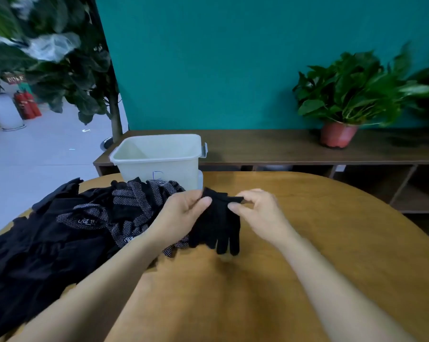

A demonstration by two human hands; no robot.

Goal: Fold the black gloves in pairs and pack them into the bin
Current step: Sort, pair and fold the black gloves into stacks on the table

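While the left hand (181, 213) pinches the cuff of a black glove (218, 225) between thumb and curled fingers, the right hand (257, 211) pinches the cuff's other end with thumb and forefinger. That glove hangs fingers-down near the middle of the table (307, 255), its tips touching the surface. A heap of gloves (67, 230) covers the left edge. At the far edge stands the bin (159, 156).
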